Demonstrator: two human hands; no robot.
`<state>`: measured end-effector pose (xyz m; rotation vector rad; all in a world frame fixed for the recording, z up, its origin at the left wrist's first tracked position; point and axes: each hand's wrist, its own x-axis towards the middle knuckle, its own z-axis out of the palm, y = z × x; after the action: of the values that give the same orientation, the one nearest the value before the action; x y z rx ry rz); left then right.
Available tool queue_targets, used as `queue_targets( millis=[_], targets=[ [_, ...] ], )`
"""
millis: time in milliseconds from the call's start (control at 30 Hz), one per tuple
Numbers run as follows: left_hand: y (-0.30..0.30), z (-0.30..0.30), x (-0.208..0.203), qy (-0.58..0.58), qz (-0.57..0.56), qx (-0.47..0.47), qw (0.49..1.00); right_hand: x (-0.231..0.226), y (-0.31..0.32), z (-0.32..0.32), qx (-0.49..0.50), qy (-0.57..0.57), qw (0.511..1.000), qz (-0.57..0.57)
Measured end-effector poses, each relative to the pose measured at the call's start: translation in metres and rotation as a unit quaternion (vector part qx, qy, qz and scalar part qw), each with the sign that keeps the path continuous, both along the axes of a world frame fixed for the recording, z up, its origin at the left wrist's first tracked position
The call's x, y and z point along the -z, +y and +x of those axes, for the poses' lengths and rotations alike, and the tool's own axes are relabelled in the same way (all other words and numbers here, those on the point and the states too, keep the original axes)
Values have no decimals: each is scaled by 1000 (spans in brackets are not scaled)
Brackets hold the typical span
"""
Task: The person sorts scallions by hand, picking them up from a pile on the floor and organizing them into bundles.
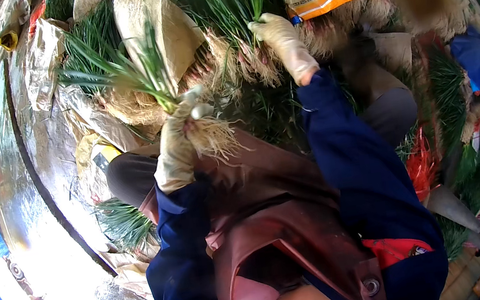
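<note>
Head view shows a brown apron [284,205] low in the middle. Just above it, the left hand [181,143] in a pale glove has its grip closed around a small bunch of green onions [146,71], roots hanging down. Farther up, the right hand [283,39] pinches the leaves of another bunch in the big pile [225,41]. One bunch looks picked out; many seem left. Sacks [157,20] lie behind, and wet ground [38,197] shines at the left.
</note>
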<state>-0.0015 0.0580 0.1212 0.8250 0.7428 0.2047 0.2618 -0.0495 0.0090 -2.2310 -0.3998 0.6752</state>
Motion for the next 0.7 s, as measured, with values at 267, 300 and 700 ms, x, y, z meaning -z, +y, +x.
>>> queue_targets(
  millis=[267,300,700],
  targets=[
    [-37,60,81,30,74,60,995,-34,-25,-36,55,304,913,265],
    [-34,62,84,93,108,122,982,-31,-25,-39,42,306,912,270],
    [-21,22,79,-56,-265,24,962,-26,-21,-85,-270,-163,938,142]
  ],
)
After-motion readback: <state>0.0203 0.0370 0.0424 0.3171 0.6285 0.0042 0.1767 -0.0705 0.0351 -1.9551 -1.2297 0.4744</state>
